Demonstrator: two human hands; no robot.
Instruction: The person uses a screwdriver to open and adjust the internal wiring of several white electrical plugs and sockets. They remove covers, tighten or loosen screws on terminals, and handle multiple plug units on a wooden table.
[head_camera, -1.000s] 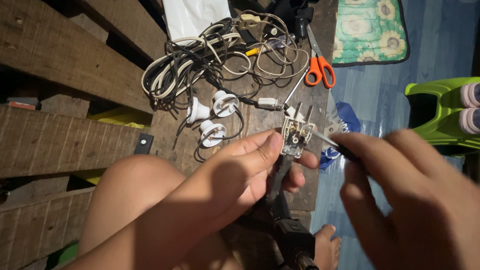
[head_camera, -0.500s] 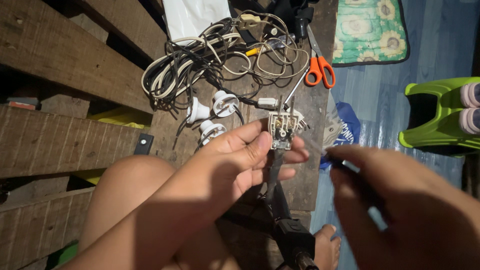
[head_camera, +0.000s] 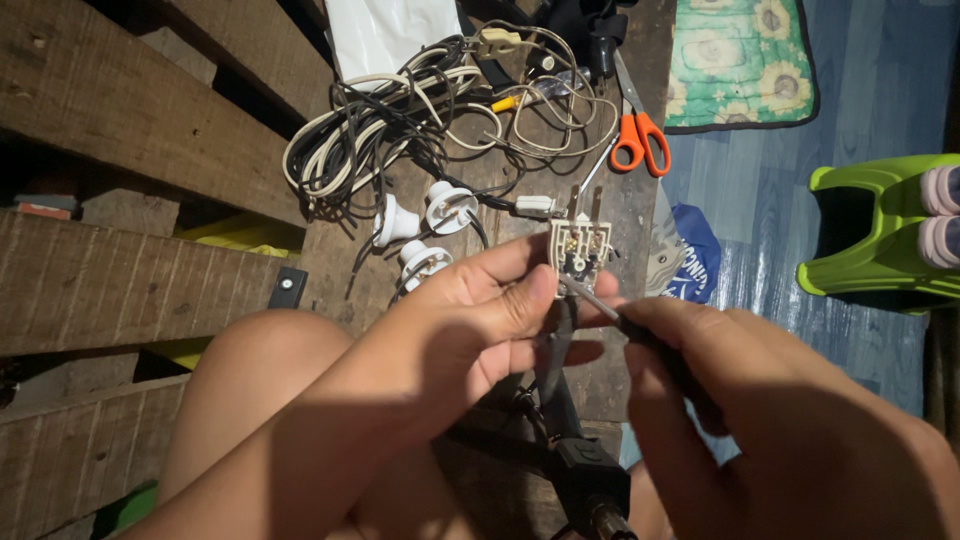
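Note:
My left hand (head_camera: 480, 320) pinches a small white electrical switch part (head_camera: 580, 250) with its open back facing me, metal contacts showing. My right hand (head_camera: 760, 400) grips a dark-handled screwdriver (head_camera: 615, 310); the thin metal tip touches the lower edge of the part. Both hands hover over a wooden platform (head_camera: 120, 270), above my bare knee (head_camera: 270, 370). A black cable and plug (head_camera: 585, 470) hang below the hands.
A tangle of white and black wires (head_camera: 400, 120) lies ahead, with three white lamp sockets (head_camera: 430, 225) beside it. Orange-handled scissors (head_camera: 640, 135) rest at the platform's edge. A green plastic stool (head_camera: 880, 230), a blue bag (head_camera: 695, 265) and a floral mat (head_camera: 740, 60) are on the blue floor.
My left hand lifted the switch part slightly and turned it. My right hand drew back, then returned so the screwdriver tip meets the part's lower edge.

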